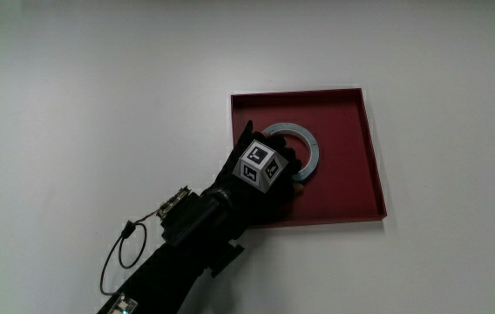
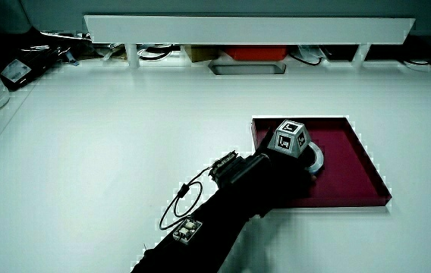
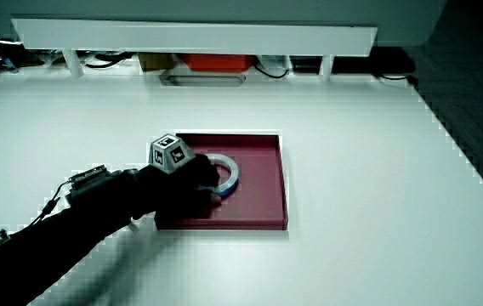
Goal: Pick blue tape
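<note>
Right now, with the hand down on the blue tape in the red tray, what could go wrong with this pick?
1. The hand covers only the part of the blue tape nearest the person, so an edge grip might let the ring tilt or slip on lifting.
2. The tape lies flat in the red tray, so the fingers may struggle to get under it.
3. The forearm crosses the tray's rim and might nudge it.

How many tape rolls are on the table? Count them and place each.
1. The blue tape lies flat in the red tray, partly under the hand, whose grip rests on its rim. None other shows.
</note>
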{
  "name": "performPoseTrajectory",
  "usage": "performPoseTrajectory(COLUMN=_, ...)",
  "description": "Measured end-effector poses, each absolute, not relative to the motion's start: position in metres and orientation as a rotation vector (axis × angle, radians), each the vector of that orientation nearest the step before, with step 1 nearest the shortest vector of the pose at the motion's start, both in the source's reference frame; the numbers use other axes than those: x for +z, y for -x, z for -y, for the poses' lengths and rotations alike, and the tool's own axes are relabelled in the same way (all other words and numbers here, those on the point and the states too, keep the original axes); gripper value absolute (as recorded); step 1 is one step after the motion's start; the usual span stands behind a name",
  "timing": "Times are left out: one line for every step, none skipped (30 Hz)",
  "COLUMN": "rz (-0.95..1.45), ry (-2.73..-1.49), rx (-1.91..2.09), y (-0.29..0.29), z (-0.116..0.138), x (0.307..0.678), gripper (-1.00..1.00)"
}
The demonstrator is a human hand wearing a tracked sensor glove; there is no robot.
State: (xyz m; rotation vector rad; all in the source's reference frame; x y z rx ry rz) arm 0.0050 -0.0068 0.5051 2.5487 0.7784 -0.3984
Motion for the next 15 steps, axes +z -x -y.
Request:
performPoseTrajectory(rz=-0.788, ry=-2.558, rx=-0.398, y=-0.0047, z=0.0068, x=0.5022, gripper=1.00)
performPoseTrajectory(rz=-0.781, ry=-2.554, rx=-0.403, y=-0.0042, z=0.0066, x=0.5005, gripper=1.00)
performPoseTrajectory(rz=-0.784, ry=-2.551, rx=-0.414, y=-0.0041, z=0.0062, x=0.5042, gripper=1.00)
performPoseTrajectory(rz=-0.783, ry=-2.551, rx=-0.416, y=-0.0042, z=0.0061, x=0.5041, gripper=1.00)
performPoseTrajectory(rz=-0.787, ry=-2.552, rx=-0.424, y=-0.0041, z=0.0058, x=0.5033, gripper=1.00)
performPoseTrajectory(rz=-0.789, ry=-2.550, rx=-0.425, y=-0.0038, z=0.0059, x=0.5037, gripper=1.00)
performPoseTrajectory(rz=-0.798, ry=-2.562, rx=-0.421, y=-0.0031, z=0.0055, x=0.4993, gripper=1.00)
performPoseTrajectory(rz=-0.794, ry=-2.562, rx=-0.429, y=-0.0025, z=0.0049, x=0.4995, gripper=1.00)
performPoseTrajectory(rz=-0.793, ry=-2.555, rx=-0.438, y=-0.0024, z=0.0046, x=0.5020, gripper=1.00)
performPoseTrajectory(rz=-0.805, ry=-2.568, rx=-0.438, y=-0.0021, z=0.0041, x=0.4985, gripper=1.00)
performPoseTrajectory(rz=-0.809, ry=-2.573, rx=-0.434, y=-0.0014, z=0.0035, x=0.4954, gripper=1.00)
performPoseTrajectory(rz=-0.803, ry=-2.566, rx=-0.435, y=-0.0012, z=0.0026, x=0.5004, gripper=1.00)
performPoseTrajectory(rz=-0.805, ry=-2.566, rx=-0.436, y=-0.0013, z=0.0018, x=0.4976, gripper=1.00)
performPoseTrajectory(rz=-0.819, ry=-2.568, rx=-0.429, y=-0.0015, z=0.0013, x=0.4963, gripper=1.00)
performPoseTrajectory(rz=-0.828, ry=-2.567, rx=-0.433, y=-0.0010, z=0.0011, x=0.4977, gripper=1.00)
